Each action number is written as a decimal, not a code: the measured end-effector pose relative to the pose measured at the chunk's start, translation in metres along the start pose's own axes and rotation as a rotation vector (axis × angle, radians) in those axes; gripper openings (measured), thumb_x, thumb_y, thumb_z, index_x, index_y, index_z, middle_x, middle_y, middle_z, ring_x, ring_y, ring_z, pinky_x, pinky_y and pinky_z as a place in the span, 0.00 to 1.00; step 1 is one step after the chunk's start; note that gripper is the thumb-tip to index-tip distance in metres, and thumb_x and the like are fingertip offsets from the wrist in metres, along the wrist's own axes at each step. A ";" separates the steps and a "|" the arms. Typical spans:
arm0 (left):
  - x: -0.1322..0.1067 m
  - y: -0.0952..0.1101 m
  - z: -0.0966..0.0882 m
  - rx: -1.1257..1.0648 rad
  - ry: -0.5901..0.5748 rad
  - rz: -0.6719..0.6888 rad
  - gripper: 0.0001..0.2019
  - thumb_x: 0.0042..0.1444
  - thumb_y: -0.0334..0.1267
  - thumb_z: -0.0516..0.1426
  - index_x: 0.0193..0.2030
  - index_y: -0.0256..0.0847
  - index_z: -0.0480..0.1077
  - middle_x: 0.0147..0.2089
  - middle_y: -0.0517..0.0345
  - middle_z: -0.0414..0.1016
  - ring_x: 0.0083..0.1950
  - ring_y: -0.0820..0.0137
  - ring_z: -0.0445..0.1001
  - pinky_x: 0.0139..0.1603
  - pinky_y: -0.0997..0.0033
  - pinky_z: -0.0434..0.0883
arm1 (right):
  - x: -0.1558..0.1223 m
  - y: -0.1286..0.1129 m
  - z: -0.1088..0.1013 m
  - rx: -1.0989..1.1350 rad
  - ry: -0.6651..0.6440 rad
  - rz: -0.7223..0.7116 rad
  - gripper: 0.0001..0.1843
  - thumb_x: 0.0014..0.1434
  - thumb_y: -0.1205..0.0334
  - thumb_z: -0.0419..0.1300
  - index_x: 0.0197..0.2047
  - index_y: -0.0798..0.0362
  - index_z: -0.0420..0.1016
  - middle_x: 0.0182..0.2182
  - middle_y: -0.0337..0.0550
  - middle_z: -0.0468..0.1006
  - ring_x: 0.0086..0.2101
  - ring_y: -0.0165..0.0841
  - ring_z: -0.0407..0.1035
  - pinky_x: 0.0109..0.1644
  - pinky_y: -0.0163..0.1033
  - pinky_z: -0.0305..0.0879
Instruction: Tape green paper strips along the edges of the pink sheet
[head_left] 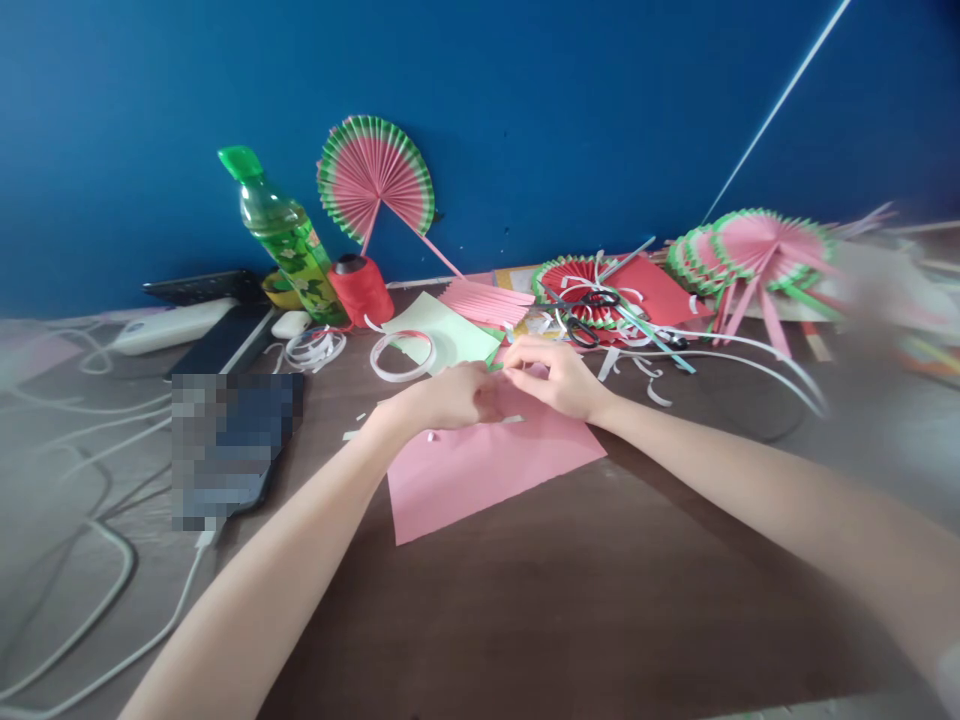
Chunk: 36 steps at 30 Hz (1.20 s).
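Observation:
My left hand and my right hand meet over the far edge of a pink paper sheet lying on the brown table. Both hands are closed in a pinch. Between their fingertips sits a small green and white piece, too small to name. Just beyond the hands lie a pale green sheet and a folded pink pleated strip. Black-handled scissors rest to the right of it.
A green bottle, a red thread spool and a pink-green paper fan stand by the blue wall. More fans pile at the right. A tape ring, white paper strips, a phone and cables lie at the left.

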<state>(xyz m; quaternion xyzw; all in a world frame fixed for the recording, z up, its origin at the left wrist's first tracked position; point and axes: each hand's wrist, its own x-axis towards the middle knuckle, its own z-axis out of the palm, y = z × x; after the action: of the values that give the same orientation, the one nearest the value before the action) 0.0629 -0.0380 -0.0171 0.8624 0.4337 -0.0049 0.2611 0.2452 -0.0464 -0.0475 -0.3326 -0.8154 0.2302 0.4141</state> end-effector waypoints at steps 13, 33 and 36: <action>0.000 -0.016 0.004 0.190 0.165 0.122 0.21 0.48 0.57 0.55 0.23 0.40 0.59 0.29 0.59 0.61 0.34 0.68 0.61 0.37 0.67 0.58 | 0.000 -0.004 -0.001 0.014 -0.003 0.043 0.09 0.56 0.68 0.55 0.24 0.53 0.67 0.27 0.40 0.70 0.31 0.30 0.64 0.39 0.39 0.59; 0.005 -0.014 0.007 -0.181 0.398 0.116 0.10 0.57 0.40 0.50 0.28 0.39 0.66 0.29 0.61 0.68 0.30 0.74 0.64 0.34 0.73 0.62 | 0.002 -0.002 -0.001 0.143 0.079 0.274 0.20 0.61 0.50 0.50 0.25 0.55 0.70 0.23 0.38 0.68 0.27 0.28 0.62 0.33 0.36 0.55; 0.005 -0.013 0.008 -0.189 0.436 0.109 0.11 0.56 0.41 0.51 0.26 0.39 0.65 0.28 0.61 0.68 0.30 0.74 0.64 0.34 0.72 0.62 | 0.003 -0.001 -0.001 0.094 0.080 0.264 0.17 0.58 0.51 0.54 0.26 0.55 0.70 0.21 0.36 0.65 0.24 0.27 0.58 0.29 0.35 0.52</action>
<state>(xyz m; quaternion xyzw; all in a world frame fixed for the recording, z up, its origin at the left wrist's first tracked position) 0.0581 -0.0318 -0.0303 0.8369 0.4310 0.2365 0.2408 0.2446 -0.0451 -0.0450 -0.4262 -0.7356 0.3074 0.4275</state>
